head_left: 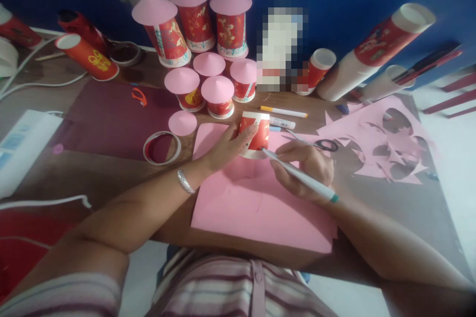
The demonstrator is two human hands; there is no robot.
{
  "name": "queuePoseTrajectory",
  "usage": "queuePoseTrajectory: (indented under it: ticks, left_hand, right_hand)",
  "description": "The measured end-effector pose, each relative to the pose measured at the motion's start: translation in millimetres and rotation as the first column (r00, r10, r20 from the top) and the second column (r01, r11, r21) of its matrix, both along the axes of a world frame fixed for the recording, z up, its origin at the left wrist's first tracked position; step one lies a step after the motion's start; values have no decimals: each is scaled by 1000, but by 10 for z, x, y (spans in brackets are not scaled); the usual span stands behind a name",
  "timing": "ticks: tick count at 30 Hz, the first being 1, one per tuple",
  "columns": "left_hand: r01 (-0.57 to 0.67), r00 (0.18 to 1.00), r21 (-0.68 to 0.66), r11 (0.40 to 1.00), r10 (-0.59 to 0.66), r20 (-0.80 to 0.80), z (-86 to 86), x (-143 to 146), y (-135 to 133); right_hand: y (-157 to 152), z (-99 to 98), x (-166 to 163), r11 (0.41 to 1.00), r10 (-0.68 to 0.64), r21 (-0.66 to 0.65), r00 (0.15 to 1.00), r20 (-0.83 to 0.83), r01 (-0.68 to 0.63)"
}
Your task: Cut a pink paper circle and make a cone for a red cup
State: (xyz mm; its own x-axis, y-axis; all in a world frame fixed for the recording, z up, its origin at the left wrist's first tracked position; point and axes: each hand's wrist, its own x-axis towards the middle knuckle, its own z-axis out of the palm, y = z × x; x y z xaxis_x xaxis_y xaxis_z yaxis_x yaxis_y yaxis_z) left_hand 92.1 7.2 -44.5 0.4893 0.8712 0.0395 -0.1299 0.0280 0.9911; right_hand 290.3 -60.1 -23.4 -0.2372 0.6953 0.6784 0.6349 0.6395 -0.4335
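The left hand [226, 146] was clasped around a small red paper cup with gold print [256, 131], pressing it mouth-down on a plain pink sheet of paper [256, 208] that lay on the brown table [111, 178] directly in front of the person. The right hand [305, 166] was closed in a writing grip on a slim white pen with a teal band [301, 176], whose tip touched the sheet just at the cup's rim. No drawn line could be made out on the sheet, so the outlining looked barely begun. Much appeared finished already: three tall red cups topped with pink paper cones [193, 15] stood at the back, with four short capped cups [217, 96] clustered before them, and one loose pink cone [182, 123] lay beside a roll of tape [162, 147]. To the right, a second pink sheet riddled with round cut-outs [386, 148] lay beside black-handled scissors [323, 145]. Uncapped cups remained: a long nested stack [375, 44] lying at the right, and a red cup on its side [87, 57] at the left, so a fair share probably stayed undone.
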Motion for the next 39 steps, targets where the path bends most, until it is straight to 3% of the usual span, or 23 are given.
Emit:
queuePoseTrajectory:
  ticks: [8, 14, 21, 34, 39]
  left_hand:
    - [-6, 1000, 32, 999, 5, 26, 1, 36, 9]
    - [-49, 999, 9, 999, 49, -6, -17, 25, 4]
    - [-5, 999, -66, 998, 9, 53, -20, 22, -5]
    - [-22, 1000, 10, 1000, 22, 17, -2, 41, -1]
    - [20, 999, -26, 999, -19, 41, -14, 41, 4]
  right_hand:
    - [52, 24, -11, 989, 139, 40, 990, -5, -139]
    - [54, 50, -24, 989, 135, 56, 990, 49, -137]
    - [58, 51, -19, 990, 125, 57, 990, 66, -129]
    - [96, 59, -31, 981, 181, 62, 982, 52, -185]
    - [88, 52, -38, 983, 164, 68, 985, 61, -168]
